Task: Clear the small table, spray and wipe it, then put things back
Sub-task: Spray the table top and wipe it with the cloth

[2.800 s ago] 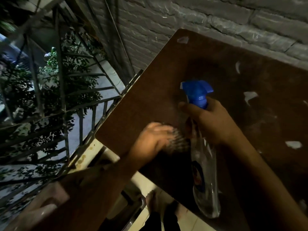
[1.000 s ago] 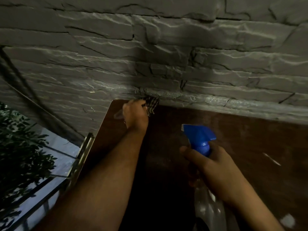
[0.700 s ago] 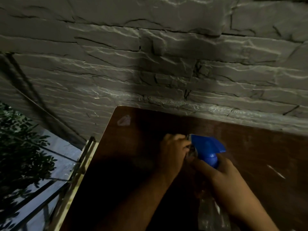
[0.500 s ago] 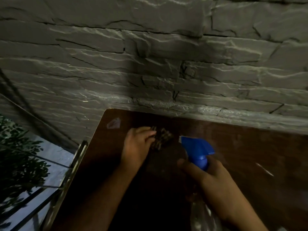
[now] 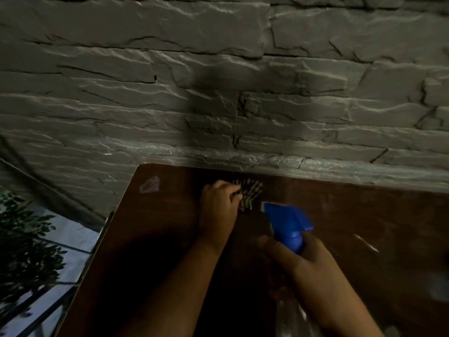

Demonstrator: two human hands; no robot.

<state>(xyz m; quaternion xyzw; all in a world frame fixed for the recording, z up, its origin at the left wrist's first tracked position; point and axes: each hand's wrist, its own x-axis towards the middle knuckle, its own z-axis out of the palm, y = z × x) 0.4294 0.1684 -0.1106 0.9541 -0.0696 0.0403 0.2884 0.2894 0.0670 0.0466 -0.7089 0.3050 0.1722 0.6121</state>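
Observation:
A dark brown small table point(image 5: 352, 215) stands against a grey stone wall, its top marked with a few pale patches. My left hand point(image 5: 218, 205) presses a checked cloth point(image 5: 249, 194) onto the table near its far edge. My right hand point(image 5: 303, 266) grips the neck of a clear spray bottle with a blue trigger head point(image 5: 286, 224), held upright above the table just right of the cloth. The bottle's body is mostly hidden at the bottom of the view.
The stone wall point(image 5: 218, 93) runs directly behind the table's far edge. A metal railing point(image 5: 48, 310) borders the table's left side, with leafy plants point(image 5: 26, 239) and pavement below it.
My left hand has swept the cloth back and forth across the far left part of the table, now ending close to the wall. My right hand has kept hold of the bottle.

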